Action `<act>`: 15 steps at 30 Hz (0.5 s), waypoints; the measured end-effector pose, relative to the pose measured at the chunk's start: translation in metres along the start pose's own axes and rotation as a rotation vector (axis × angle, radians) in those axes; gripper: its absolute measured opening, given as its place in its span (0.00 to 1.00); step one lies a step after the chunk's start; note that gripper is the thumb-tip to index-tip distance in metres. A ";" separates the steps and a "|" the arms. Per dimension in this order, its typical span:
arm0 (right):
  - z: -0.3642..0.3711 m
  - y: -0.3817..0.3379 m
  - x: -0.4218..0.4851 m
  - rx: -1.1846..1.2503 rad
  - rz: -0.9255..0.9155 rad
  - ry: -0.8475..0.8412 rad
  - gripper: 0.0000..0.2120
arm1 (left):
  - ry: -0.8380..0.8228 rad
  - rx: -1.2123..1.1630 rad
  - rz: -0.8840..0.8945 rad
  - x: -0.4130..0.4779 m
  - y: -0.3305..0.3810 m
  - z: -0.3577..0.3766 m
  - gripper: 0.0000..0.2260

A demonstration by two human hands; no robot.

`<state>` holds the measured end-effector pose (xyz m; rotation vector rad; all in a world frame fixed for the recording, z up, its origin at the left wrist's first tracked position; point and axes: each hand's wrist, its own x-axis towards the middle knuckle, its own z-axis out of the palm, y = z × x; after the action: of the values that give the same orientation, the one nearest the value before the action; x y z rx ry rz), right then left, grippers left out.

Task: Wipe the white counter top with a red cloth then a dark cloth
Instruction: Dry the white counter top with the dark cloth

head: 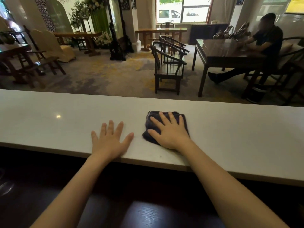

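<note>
A long white counter top [238,132] runs across the view from left to right. A folded dark cloth [152,127] lies on it near the middle. My right hand [169,131] lies flat on the cloth with fingers spread, pressing it onto the counter. My left hand [110,139] rests palm down on the bare counter just left of the cloth, fingers apart, holding nothing. No red cloth is in view.
Below the counter's near edge is a dark wooden surface [148,214]. Beyond the far edge is a carpeted room with dark wooden chairs [169,66] and a table [227,53] where a person [266,40] sits at the right.
</note>
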<state>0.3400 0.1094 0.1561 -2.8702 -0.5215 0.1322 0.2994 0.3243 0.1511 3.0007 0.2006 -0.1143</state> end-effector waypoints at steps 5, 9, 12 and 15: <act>0.014 -0.044 -0.022 0.010 -0.090 0.035 0.29 | 0.061 0.034 0.018 0.001 0.000 0.007 0.30; 0.016 -0.028 -0.061 -0.007 -0.045 0.092 0.28 | 0.092 0.026 0.015 0.001 -0.002 0.010 0.34; 0.012 0.004 -0.088 -0.053 0.044 0.126 0.28 | 0.093 0.001 0.034 -0.001 -0.004 0.011 0.35; -0.002 0.053 -0.101 -0.098 0.210 0.122 0.28 | 0.081 -0.014 0.049 -0.003 -0.004 0.009 0.35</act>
<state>0.2640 0.0250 0.1510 -2.9982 -0.2081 -0.0356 0.2957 0.3269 0.1422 2.9966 0.1353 0.0137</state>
